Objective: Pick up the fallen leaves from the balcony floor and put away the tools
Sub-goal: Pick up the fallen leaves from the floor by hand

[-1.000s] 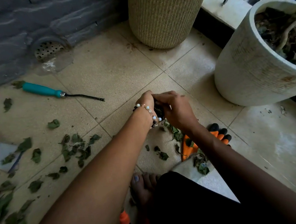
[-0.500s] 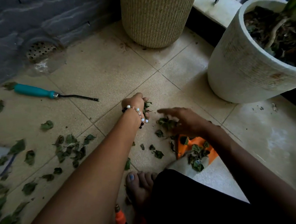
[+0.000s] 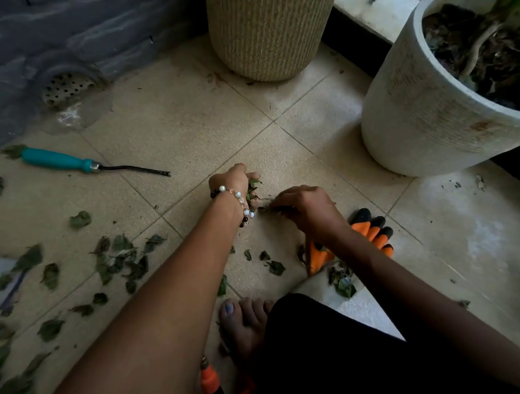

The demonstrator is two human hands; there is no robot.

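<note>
Leaves (image 3: 254, 188) bunched in left hand (image 3: 234, 186), right hand (image 3: 305, 206) pinching more alongside.

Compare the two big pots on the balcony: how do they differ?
The woven pot is tan with a ribbed, basket-like wall; the white pot is smooth and stained. The woven pot stands at the back by the grey wall; the white pot stands to the right, beside the ledge. The white pot's dark soil and roots show from above; the woven pot's inside is out of frame. Both stand upright on the tiled floor and are round.
</note>
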